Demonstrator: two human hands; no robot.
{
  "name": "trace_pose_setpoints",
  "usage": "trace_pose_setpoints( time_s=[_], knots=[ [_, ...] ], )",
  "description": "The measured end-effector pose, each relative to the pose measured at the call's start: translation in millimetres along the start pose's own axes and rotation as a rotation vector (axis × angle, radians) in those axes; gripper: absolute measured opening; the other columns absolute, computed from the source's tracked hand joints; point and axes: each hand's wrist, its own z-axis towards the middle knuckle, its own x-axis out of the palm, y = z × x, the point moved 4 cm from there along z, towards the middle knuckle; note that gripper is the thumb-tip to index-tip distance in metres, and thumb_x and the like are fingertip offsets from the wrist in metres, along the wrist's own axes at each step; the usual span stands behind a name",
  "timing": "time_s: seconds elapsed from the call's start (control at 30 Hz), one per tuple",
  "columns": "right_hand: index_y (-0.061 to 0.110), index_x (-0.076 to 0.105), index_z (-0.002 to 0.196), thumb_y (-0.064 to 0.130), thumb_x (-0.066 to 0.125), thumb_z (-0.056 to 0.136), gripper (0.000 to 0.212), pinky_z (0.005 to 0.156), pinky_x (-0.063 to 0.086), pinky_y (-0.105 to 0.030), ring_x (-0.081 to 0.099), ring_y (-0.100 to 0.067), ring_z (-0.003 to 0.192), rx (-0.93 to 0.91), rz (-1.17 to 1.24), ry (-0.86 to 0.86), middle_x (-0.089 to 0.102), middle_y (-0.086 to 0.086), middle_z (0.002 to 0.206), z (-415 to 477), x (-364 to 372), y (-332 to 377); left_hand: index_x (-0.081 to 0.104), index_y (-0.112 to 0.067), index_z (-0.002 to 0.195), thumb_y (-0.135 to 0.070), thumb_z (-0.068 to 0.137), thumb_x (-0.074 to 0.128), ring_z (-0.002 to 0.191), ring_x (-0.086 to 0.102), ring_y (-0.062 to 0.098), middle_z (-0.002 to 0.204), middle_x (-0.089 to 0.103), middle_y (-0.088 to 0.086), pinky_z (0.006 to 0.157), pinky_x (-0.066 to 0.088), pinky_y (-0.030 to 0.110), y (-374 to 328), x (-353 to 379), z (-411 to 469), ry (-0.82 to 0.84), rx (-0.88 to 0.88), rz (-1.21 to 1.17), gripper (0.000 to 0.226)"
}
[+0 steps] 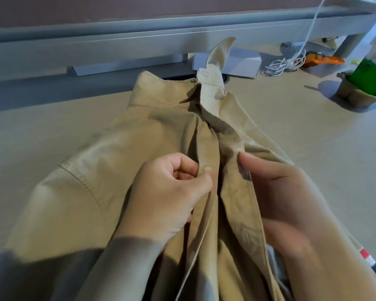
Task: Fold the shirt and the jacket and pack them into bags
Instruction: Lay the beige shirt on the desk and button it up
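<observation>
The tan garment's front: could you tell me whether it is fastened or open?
Open. The tan garment has its two front edges apart, the left hand pinching one and the right hand holding the other.

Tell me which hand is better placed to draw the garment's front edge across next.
Left, probably. The left hand pinches the front edge of the tan garment between thumb and forefinger; the right hand is blurred, its grip unclear.

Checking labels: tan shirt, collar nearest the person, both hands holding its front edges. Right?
No. The head view shows the collar at the far end of the shirt, away from the person. The left hand and right hand do hold its front edges.
</observation>
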Motion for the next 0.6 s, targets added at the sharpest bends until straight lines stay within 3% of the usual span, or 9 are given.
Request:
trace_pose_setpoints(
  time_s=[0.13, 0.23, 0.33, 0.47, 0.6],
  knots=[
    [0.002, 0.065, 0.082, 0.016, 0.061, 0.08, 0.015, 0.061, 0.056, -0.035, 0.067, -0.028, 0.06, -0.127, -0.227, -0.003, 0.067, -0.015, 0.067, 0, 7, -5, 0.064, -0.024, 0.056, -0.028, 0.059, 0.07, 0.03, 0.038, 0.007, 0.041, 0.048, -0.005, 0.032, 0.028, 0.016, 8, 1, 3, -0.036, -0.042, 0.013, 0.008],
    [0.003, 0.07, 0.081, 0.017, 0.064, 0.083, 0.015, 0.064, 0.056, -0.037, 0.069, -0.032, 0.065, -0.185, -0.379, -0.086, 0.07, -0.022, 0.075, 5, 2, -9, 0.066, -0.018, 0.064, -0.019, 0.067, 0.079, 0.033, 0.042, 0.008, 0.044, 0.053, -0.004, 0.033, 0.033, 0.016, 16, -2, 5, 0.074, -0.177, -0.097, 0.013],
    [0.001, 0.071, 0.085, 0.015, 0.063, 0.084, 0.017, 0.065, 0.057, -0.038, 0.07, -0.034, 0.068, -0.172, -0.376, -0.091, 0.071, -0.026, 0.081, 6, 0, -8, 0.068, -0.008, 0.077, -0.01, 0.077, 0.07, 0.041, 0.05, 0.007, 0.053, 0.057, 0.002, 0.037, 0.041, 0.015, 16, -4, 5, 0.191, -0.265, -0.242, 0.002],
    [0.001, 0.072, 0.087, 0.016, 0.062, 0.08, 0.019, 0.067, 0.058, -0.041, 0.07, -0.035, 0.071, -0.14, -0.39, -0.099, 0.072, -0.025, 0.083, 5, -2, -8, 0.072, -0.003, 0.08, -0.021, 0.06, 0.07, 0.043, 0.053, 0.005, 0.056, 0.062, 0.003, 0.038, 0.044, 0.014, 13, -5, 4, 0.2, -0.285, -0.33, 0.027],
    [0.0, 0.072, 0.086, 0.012, 0.061, 0.081, 0.017, 0.071, 0.059, -0.044, 0.069, -0.033, 0.069, -0.14, -0.407, -0.137, 0.071, -0.023, 0.078, 6, -2, -8, 0.075, -0.005, 0.075, -0.026, 0.053, 0.07, 0.042, 0.053, 0.005, 0.057, 0.065, 0.005, 0.037, 0.043, 0.013, 11, -5, 4, 0.169, -0.3, -0.364, 0.031]
  ],
)
